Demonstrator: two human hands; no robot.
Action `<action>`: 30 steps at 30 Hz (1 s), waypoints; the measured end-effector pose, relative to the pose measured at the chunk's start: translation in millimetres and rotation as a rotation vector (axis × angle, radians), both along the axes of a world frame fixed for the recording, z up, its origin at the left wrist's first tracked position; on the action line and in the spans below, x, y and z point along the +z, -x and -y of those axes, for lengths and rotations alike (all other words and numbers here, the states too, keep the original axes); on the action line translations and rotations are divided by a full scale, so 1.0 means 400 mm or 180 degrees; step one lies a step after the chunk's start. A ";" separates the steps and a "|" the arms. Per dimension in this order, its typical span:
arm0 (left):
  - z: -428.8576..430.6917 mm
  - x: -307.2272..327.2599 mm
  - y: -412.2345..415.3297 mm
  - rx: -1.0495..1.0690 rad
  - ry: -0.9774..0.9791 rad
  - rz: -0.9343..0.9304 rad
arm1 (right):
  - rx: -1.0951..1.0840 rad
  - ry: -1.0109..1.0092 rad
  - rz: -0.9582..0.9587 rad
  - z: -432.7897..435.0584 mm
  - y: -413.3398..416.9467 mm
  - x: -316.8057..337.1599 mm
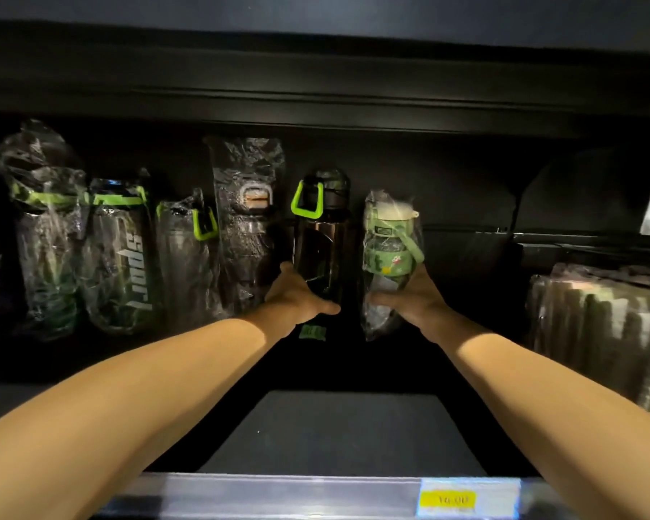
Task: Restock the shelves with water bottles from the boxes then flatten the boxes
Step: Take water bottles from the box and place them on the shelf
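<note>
Shelving: the left hand is gripping a dark bottle, the right hand a wrapped green bottle; releasing upright seems next

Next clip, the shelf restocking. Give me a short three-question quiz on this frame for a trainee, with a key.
1. True or false: the left hand grips the dark bottle that has a green loop on its cap.
2. The green bottle held by the right hand is: A) bare, B) wrapped in clear plastic, C) inside a cardboard box.
3. What colour is the price tag on the front edge of the shelf?

Key: 1 true; 2 B; 3 yellow.
</note>
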State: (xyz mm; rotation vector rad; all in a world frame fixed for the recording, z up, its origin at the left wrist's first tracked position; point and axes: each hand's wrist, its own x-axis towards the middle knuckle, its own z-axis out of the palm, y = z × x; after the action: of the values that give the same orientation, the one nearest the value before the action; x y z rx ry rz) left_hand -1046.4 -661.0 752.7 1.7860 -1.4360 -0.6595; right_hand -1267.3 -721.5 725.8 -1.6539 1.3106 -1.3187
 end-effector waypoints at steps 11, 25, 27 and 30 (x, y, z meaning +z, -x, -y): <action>0.026 -0.029 -0.001 -0.0104 0.0049 0.0218 | -0.0122 -0.0229 -0.0071 0.021 -0.026 -0.036; -0.173 0.024 -0.060 -0.0765 0.0053 0.1457 | -0.1121 -0.0578 -0.2573 -0.258 -0.076 0.071; -0.250 0.035 -0.090 -0.1022 -0.0068 0.1852 | -0.1212 -0.0392 -0.3145 -0.341 -0.103 0.078; -0.364 0.034 -0.160 -0.1175 0.0296 0.2542 | -0.1345 -0.0247 -0.3604 -0.471 -0.152 0.062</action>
State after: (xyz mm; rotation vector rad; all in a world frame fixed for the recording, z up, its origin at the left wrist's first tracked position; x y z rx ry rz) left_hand -982.5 -515.5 766.3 1.8051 -2.3142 -0.0122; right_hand -1206.4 -533.0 750.5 -2.2297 2.3964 -0.4076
